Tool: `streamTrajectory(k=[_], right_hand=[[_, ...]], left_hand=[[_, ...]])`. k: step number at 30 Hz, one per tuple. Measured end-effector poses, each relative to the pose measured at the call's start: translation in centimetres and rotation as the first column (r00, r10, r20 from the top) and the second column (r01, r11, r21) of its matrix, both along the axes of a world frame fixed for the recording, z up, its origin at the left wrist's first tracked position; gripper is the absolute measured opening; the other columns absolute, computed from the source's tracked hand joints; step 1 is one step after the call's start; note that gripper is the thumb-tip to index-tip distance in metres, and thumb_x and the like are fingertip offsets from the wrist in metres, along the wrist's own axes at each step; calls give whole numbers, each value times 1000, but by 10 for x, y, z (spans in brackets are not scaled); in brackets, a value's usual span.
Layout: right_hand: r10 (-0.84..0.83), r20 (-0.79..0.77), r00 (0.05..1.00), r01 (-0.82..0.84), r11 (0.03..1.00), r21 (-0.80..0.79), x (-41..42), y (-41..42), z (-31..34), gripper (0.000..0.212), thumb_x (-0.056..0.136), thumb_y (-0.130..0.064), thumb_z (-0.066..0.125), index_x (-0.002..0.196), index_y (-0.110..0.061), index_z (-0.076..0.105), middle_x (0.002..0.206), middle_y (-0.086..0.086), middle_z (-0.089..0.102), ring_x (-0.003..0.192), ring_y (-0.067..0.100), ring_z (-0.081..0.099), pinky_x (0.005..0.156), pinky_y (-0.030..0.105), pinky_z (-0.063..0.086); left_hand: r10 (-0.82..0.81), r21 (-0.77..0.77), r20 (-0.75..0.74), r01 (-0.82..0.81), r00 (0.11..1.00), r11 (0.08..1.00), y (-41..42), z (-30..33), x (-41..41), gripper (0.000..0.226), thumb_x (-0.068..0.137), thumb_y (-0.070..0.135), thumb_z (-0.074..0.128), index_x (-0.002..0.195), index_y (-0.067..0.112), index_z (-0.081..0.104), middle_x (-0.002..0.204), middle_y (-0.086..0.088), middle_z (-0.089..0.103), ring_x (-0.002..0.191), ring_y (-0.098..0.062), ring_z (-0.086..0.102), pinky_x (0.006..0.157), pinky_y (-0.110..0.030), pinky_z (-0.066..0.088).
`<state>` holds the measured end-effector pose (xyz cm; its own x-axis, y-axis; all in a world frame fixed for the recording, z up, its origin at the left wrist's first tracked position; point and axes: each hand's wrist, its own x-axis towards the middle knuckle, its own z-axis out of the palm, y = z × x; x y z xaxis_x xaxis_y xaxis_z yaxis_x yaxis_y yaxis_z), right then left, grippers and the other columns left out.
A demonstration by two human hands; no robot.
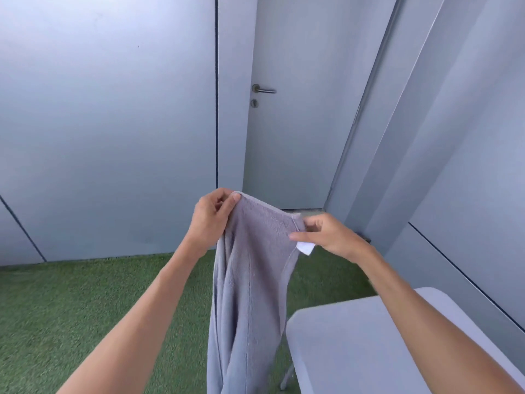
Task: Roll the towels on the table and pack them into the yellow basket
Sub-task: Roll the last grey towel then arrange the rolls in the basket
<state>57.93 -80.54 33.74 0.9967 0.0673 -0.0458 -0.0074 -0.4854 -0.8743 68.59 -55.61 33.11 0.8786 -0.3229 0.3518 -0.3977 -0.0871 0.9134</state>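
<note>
Holding grey towel [250,280] up in air, left hand [211,216] and right hand [326,234] each pinching top corner. Hanging beside counter [355,345]. Not rolled yet. Yellow basket not seen.

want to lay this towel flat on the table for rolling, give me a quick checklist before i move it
1. Left hand grip on the grey towel: ok, it pinches one top corner.
2. Right hand grip: ok, it pinches the other top corner, by the white label.
3. Top edge spread out: not ok, the hands are close together and the towel hangs in folds.
4. Towel clear of the green turf: cannot tell, its lower end runs out of view.
5. Space on the table: ok for the part in view, which is bare.
6. Yellow basket located: cannot tell, not in view.
</note>
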Motion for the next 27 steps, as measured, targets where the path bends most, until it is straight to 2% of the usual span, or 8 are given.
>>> streamTrajectory(k=[2, 6, 9, 11, 16, 19, 22, 27], right_hand=[[-27, 21, 999, 24, 992, 120, 23, -15, -1, 34, 88, -35, 67, 112, -12, 68, 114, 4, 70, 110, 23, 64, 98, 43, 48], [-104, 139, 985, 71, 972, 223, 73, -25, 12, 17, 90, -28, 65, 95, -12, 68, 89, 5, 72, 79, 14, 63, 71, 32, 49], [44, 176, 983, -46, 999, 7, 111, -29, 19, 28, 82, -44, 71, 88, -17, 69, 87, 15, 68, 72, 19, 54, 70, 33, 37], [125, 152, 981, -106, 987, -123, 128, -34, 16, 30, 78, -50, 72, 89, -22, 70, 88, 10, 69, 71, 23, 55, 70, 34, 38], [91, 45, 995, -90, 995, -31, 143, -49, -1, 56, 72, -56, 76, 80, -2, 62, 67, 8, 48, 63, 18, 35, 58, 35, 23], [142, -122, 982, -130, 986, 106, 137, -54, -26, 42, 82, -41, 72, 89, 0, 66, 78, 7, 59, 72, 18, 48, 61, 29, 35], [111, -236, 966, -84, 989, 120, 122, -68, -51, 24, 88, -39, 66, 83, -15, 69, 86, -1, 69, 81, 13, 61, 76, 26, 43], [-44, -22, 999, 43, 998, -46, 128, -67, -49, 38, 86, -53, 63, 84, -16, 69, 76, 7, 66, 69, 20, 56, 69, 33, 38]], left_hand=[[71, 33, 11, -71, 997, 997, -12, 1, 29, 23, 96, 30, 55, 84, 13, 65, 70, -1, 54, 65, -13, 45, 62, -29, 37], [-15, 82, -56, 20, 998, 996, -41, 3, 63, 19, 87, 39, 62, 94, 22, 66, 75, 6, 61, 68, -16, 56, 67, -28, 45], [-241, 151, -132, 260, 961, 954, -69, 13, 74, 37, 85, 45, 66, 116, 24, 63, 97, 9, 69, 93, -11, 66, 85, -24, 50], [-334, 218, -139, 358, 932, 908, -84, 19, 80, 28, 87, 36, 67, 109, 18, 68, 101, 4, 72, 95, -13, 66, 87, -25, 50], [-234, 260, -138, 264, 962, 929, -92, 13, 104, 6, 82, 17, 74, 78, 14, 70, 75, -2, 70, 68, -10, 60, 67, -25, 48], [-149, 327, 12, 137, 989, 935, -83, 20, 114, 15, 81, 11, 73, 73, 22, 69, 71, 8, 70, 66, -4, 61, 67, -15, 46], [-39, 323, 59, 18, 998, 946, -47, 27, 134, 15, 82, 11, 73, 73, 22, 70, 72, 5, 71, 68, -8, 63, 68, -18, 47], [-107, 439, -87, 135, 990, 888, 4, 23, 144, 18, 78, 22, 78, 91, 32, 71, 73, 2, 68, 65, -11, 59, 71, -28, 47]])
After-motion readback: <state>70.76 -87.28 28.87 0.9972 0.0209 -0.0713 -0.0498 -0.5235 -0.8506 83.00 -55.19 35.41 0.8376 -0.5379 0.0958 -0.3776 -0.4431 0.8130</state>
